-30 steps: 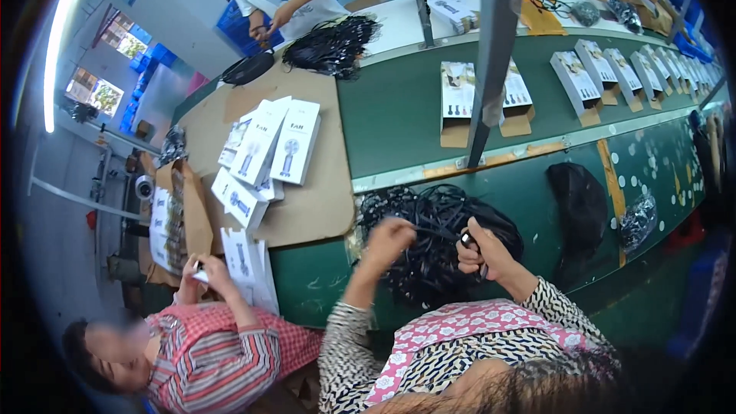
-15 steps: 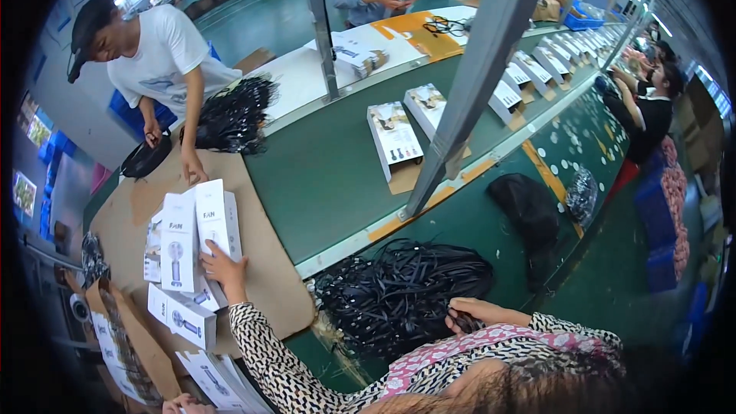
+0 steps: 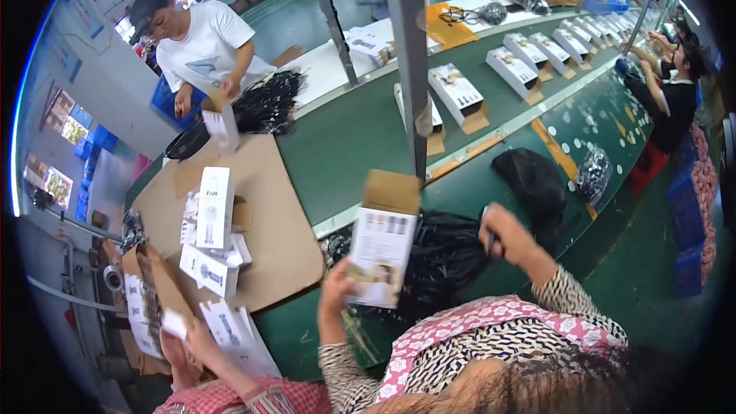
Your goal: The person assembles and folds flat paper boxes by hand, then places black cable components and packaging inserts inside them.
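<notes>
My left hand (image 3: 335, 291) grips a white carton (image 3: 383, 249) by its lower left side. The carton stands tilted, its brown end flap raised at the top and a printed side toward me. My right hand (image 3: 507, 238) is closed around a small piece of black strap, raised over the right side of the pile. That pile of black straps (image 3: 448, 261) lies on the green bench, partly hidden by the carton. To the left, white cartons with a handheld fan picture (image 3: 215, 207) lie stacked on a brown cardboard sheet (image 3: 280, 238).
A black bag (image 3: 529, 184) and a clear plastic bag (image 3: 594, 175) lie right of the pile. Open cartons (image 3: 458, 96) line the green conveyor, with a metal post (image 3: 410, 69) before it. A co-worker's hands (image 3: 188, 345) are at the lower left; another person stands opposite.
My left hand has left the stack and lifted a carton in front of me. My right hand has risen from the pile with a black strap. The person opposite has also picked up a carton.
</notes>
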`<state>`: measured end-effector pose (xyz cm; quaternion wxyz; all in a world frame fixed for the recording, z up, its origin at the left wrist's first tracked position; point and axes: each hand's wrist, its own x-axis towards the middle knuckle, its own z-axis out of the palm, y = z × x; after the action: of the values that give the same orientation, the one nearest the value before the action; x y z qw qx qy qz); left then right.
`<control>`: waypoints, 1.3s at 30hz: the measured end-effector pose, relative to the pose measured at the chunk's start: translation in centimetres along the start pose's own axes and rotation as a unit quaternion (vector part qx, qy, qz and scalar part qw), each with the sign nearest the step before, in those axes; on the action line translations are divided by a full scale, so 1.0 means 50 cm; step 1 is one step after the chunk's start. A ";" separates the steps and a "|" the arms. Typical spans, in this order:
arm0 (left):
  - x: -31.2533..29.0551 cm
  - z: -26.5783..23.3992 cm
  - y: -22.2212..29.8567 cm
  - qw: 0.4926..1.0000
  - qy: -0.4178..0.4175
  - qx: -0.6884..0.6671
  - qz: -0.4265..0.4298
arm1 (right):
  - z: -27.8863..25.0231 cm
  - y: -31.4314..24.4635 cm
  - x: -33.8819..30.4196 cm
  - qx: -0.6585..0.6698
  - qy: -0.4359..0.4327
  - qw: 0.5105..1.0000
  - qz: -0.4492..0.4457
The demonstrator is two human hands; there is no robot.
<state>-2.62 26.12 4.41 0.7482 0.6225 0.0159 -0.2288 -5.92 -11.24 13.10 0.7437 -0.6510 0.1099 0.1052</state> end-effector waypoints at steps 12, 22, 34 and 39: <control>-0.025 0.305 -0.058 0.965 -0.227 -0.133 -0.007 | -0.022 -0.155 -0.033 -0.480 -0.116 0.823 -0.281; -0.003 0.297 -0.032 0.950 -0.299 -0.088 -0.032 | -0.141 -0.184 -0.056 -0.446 -0.058 0.852 -0.268; 0.059 0.321 -0.058 0.994 0.010 -0.106 -0.027 | -0.339 -0.083 -0.077 -0.180 -0.058 0.979 -0.070; 0.027 0.315 -0.106 0.976 0.174 0.133 -0.011 | -0.345 -0.093 0.023 -0.119 0.062 0.986 -0.101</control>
<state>-7.45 10.28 2.63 0.6420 0.7464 0.1224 -0.1256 -3.87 -28.94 14.90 0.6593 -0.7480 0.0763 0.0014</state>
